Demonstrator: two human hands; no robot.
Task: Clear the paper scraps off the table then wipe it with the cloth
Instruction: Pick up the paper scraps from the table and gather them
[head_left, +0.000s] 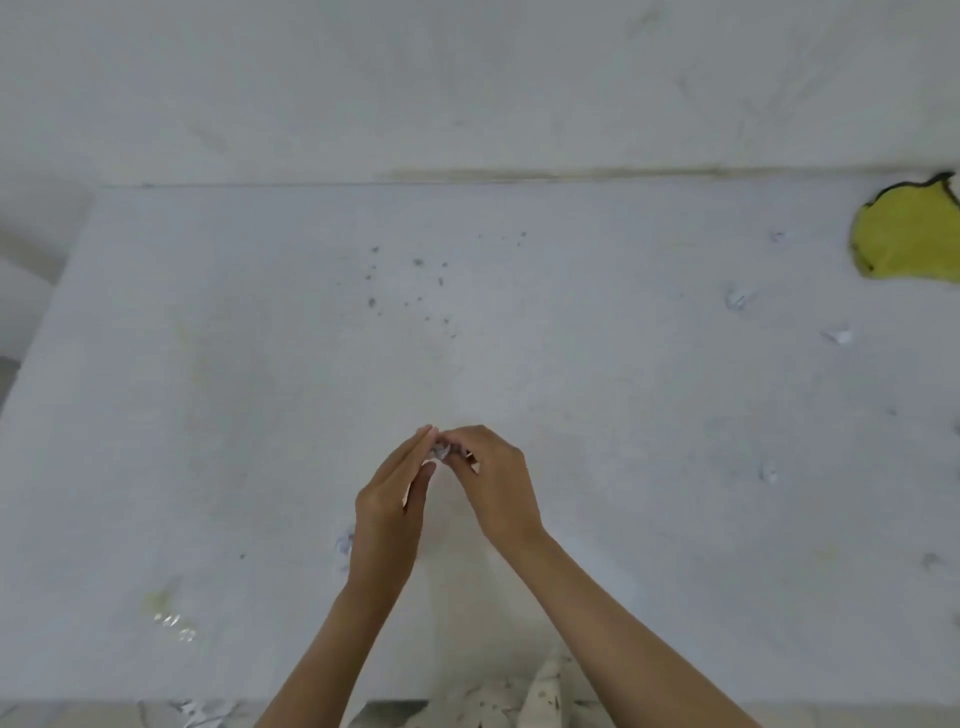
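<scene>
Head view: both hands are brought together over the middle of the white table (260, 364), and a small crumpled paper scrap (441, 451) is pinched between the fingertips of the left hand (389, 499) and the curled fingers of the right hand (496, 483). More scraps are seen scattered on the right side of the table, 1 at (736, 300) and another at (840, 335), while a further scrap (344, 543) is lying just beside the left wrist. Far off at the right edge, the yellow cloth (909, 239) is left lying untouched on the tabletop.
</scene>
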